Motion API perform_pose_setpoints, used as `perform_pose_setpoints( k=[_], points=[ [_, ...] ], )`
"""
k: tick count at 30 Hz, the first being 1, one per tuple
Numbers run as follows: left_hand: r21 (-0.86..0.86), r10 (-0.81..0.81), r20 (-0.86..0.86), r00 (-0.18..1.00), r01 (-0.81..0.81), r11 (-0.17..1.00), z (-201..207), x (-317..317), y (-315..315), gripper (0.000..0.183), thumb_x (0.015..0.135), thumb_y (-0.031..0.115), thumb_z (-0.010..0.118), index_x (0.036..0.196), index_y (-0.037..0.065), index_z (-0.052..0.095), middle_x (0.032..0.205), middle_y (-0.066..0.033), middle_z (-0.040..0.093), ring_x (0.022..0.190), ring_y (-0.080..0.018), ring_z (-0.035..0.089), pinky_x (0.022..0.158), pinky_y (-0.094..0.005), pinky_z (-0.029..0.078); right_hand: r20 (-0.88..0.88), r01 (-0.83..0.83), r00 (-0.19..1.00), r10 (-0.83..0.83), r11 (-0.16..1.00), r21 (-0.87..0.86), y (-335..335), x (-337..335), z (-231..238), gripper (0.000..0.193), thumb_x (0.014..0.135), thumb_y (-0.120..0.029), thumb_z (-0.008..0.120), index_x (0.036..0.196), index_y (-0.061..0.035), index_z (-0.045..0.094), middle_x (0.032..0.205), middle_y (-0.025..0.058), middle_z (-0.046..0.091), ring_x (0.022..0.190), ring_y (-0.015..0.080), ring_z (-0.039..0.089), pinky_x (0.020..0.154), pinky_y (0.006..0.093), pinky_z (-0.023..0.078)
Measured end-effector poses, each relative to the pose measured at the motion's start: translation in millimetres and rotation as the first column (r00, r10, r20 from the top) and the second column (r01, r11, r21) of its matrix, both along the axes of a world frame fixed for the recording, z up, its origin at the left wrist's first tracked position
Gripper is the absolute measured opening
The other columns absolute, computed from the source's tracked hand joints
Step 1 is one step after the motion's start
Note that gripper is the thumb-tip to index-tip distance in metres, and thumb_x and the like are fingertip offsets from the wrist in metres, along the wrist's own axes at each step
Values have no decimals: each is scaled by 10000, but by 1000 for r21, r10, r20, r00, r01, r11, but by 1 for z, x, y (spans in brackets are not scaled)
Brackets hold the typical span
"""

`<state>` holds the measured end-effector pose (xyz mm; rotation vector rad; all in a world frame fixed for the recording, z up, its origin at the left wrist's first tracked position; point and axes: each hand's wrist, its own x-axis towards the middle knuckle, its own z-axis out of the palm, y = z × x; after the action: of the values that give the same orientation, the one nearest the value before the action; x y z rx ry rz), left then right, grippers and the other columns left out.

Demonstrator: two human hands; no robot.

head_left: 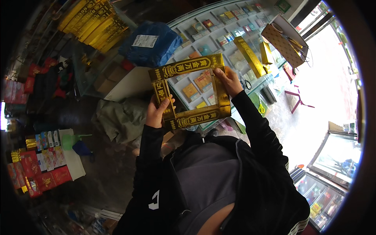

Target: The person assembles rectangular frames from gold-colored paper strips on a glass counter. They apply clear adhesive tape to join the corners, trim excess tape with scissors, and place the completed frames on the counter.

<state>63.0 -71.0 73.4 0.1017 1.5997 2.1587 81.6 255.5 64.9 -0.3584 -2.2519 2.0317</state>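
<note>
Both my hands hold up a gold-and-black printed cardboard frame [188, 67], a folded four-sided band with an open middle. My left hand [157, 111] grips its left side, thumb on the near face. At the right side, near the upper corner, my right hand [230, 81] pinches the card with its thumb on top. Through the opening I see small packs inside the glass display counter [177, 94]. Beyond my right hand, a long gold cardboard strip [250, 57] and a smaller folded gold piece [266, 53] lie on the counter.
Dark-handled scissors [247, 84] and yellow-handled scissors [261, 108] lie right of the frame. A brown patterned box [282, 42] with tools stands at the far right. A blue wrapped bundle [154, 55] and stacked gold cartons [94, 24] are at the far left, with grey cloth [119, 119] below.
</note>
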Motion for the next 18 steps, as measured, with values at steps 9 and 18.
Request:
perform_pose_setpoints(
  k=[9, 18],
  points=[
    [34, -111, 23, 994, 110, 993, -3, -7, 7, 500, 969, 220, 712, 1376, 28, 491, 1255, -144, 625, 1107, -249, 658, 894, -423, 597, -22, 55, 998, -66, 942, -330, 5, 32, 4, 593, 937, -430, 743, 1269, 26, 559, 1051, 37, 663, 940, 110, 616, 854, 260, 493],
    [34, -210, 35, 977, 209, 977, -12, -9, 10, 526, 951, 216, 738, 1378, 25, 496, 1249, -144, 629, 1124, -249, 655, 883, -427, 604, 8, 13, 1000, -11, 915, -402, 11, 58, 10, 485, 939, -337, 745, 1272, -44, 548, 1098, 60, 653, 1017, 140, 642, 863, 307, 523]
  ],
)
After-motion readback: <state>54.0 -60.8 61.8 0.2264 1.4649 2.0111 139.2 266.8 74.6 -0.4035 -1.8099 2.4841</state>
